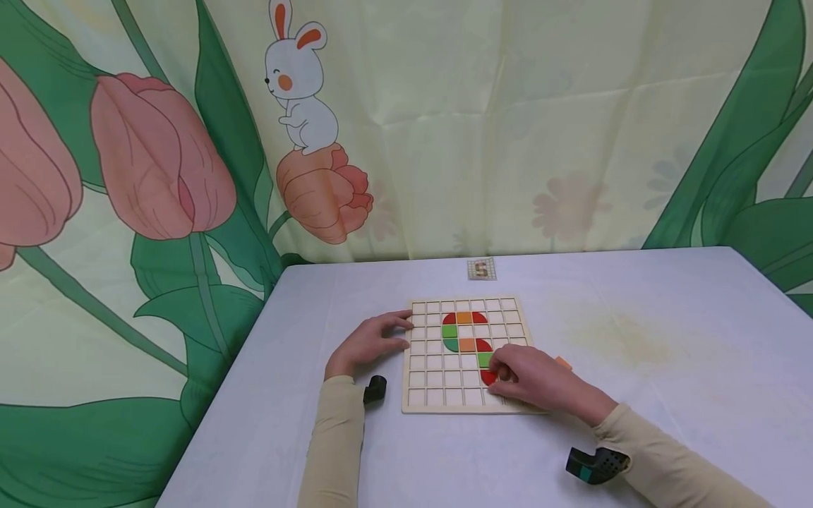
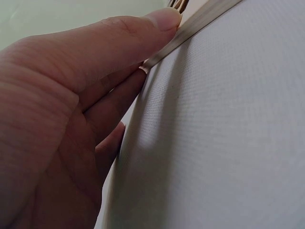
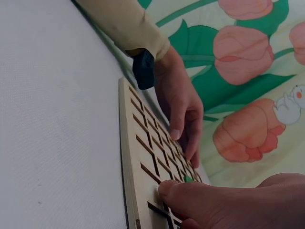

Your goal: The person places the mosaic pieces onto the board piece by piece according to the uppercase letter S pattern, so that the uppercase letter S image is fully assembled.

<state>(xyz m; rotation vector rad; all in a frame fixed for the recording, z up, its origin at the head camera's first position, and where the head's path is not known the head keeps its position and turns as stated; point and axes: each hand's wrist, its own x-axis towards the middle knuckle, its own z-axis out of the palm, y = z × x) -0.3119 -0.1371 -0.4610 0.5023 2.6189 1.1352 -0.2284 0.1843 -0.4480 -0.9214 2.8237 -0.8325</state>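
Note:
A wooden grid board [image 1: 438,398] lies on the table, with red, orange and green tiles in an S-like line. My left hand [image 1: 371,342] rests at the board's left edge, fingers extended; in the left wrist view its thumb [image 2: 162,20] touches the wooden rim. Over the board's lower right part, my right hand [image 1: 536,377] has curled fingers and pinches a red quarter-round tile [image 1: 488,377] at a cell below a light green square tile [image 1: 485,360]. In the right wrist view the right thumb [image 3: 174,188] is down at the grid, and the fingers hide part of the tile.
Behind the board lies a small pattern card [image 1: 481,269]. An orange piece [image 1: 562,363] shows just beyond the right hand. Each wrist bears a black camera [image 1: 597,466]. A curtain [image 1: 438,141] printed with tulips and a rabbit hangs behind the table [image 1: 673,395].

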